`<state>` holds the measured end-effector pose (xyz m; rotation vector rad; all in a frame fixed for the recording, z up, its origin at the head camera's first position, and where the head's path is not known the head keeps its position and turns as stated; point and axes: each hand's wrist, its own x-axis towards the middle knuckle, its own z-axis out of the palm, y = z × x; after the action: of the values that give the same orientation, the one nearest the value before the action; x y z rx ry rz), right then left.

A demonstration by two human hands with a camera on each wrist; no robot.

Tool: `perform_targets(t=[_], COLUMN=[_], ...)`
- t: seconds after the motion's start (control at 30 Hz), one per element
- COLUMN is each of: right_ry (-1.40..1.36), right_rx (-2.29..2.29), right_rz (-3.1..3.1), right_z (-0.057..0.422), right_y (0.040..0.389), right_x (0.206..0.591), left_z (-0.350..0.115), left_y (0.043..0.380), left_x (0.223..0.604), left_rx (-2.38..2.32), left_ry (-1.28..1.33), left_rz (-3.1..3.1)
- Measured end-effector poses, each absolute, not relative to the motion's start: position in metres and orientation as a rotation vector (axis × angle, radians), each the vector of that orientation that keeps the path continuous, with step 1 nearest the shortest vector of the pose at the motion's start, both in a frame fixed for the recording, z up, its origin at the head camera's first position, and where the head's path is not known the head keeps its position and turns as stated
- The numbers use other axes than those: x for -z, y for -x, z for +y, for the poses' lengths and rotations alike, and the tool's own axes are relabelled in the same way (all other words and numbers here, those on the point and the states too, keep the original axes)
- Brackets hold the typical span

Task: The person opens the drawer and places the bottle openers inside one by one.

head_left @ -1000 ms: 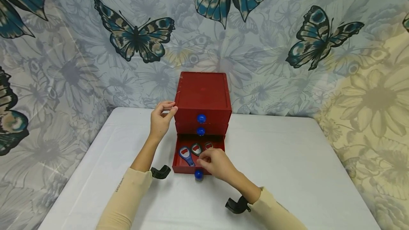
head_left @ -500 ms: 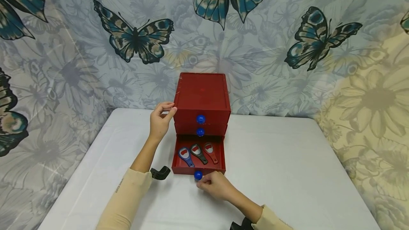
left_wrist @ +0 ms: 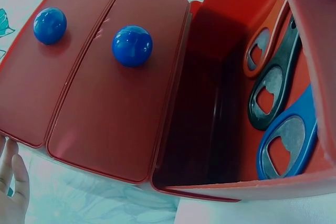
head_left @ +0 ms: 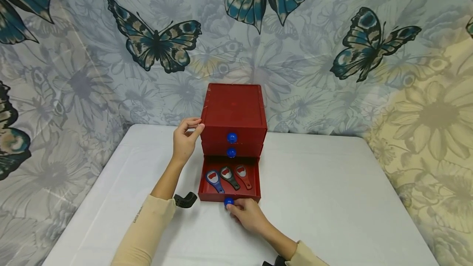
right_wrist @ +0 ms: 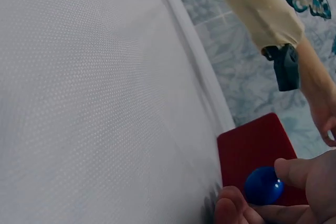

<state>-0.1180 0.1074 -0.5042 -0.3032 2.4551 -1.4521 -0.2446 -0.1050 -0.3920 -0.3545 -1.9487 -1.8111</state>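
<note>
A red drawer unit point(head_left: 234, 106) stands on the table, its bottom drawer point(head_left: 212, 196) pulled out. In that drawer lie a blue bottle opener point(head_left: 213, 179), a dark green bottle opener point(left_wrist: 274, 85) and a red bottle opener point(head_left: 244, 175), side by side. My right hand point(head_left: 249, 214) pinches the blue knob point(right_wrist: 264, 186) on the bottom drawer's front between thumb and fingers. My left hand point(head_left: 184, 138) rests its fingertips at the unit's upper left side, fingers loosely bent. Only part of the left hand shows at the edge of the left wrist view.
The two upper drawers are closed, with an upper blue knob point(head_left: 232, 137) and a middle blue knob point(head_left: 231, 152). A white cloth covers the table point(head_left: 325, 200). Behind it hangs a butterfly-print backdrop point(head_left: 288, 52). Black camera mounts point(head_left: 186, 200) sit at the wrists.
My right hand has left the red bottle opener in the drawer, drawn back toward the front and taken hold of the bottom knob. The left hand has stayed in place.
</note>
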Motion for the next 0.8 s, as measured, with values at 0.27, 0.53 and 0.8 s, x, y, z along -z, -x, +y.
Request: perform_targets(t=[0.27, 0.53, 0.8], right_ry=[0.219, 0.240, 0.192], right_rx=[1.518, 1.559, 1.561], right_rz=[2.431, 2.481, 2.500], right_z=[0.103, 0.101, 0.101], right_y=[0.120, 0.137, 0.164], right_x=[0.506, 0.506, 0.509], left_z=[-0.104, -0.104, -0.105], left_y=[0.245, 0.245, 0.245], left_x=[0.392, 0.390, 0.392], left_rx=[1.812, 1.803, 1.804], left_ry=[0.374, 0.377, 0.368], left_rz=[-1.924, -1.926, -1.931])
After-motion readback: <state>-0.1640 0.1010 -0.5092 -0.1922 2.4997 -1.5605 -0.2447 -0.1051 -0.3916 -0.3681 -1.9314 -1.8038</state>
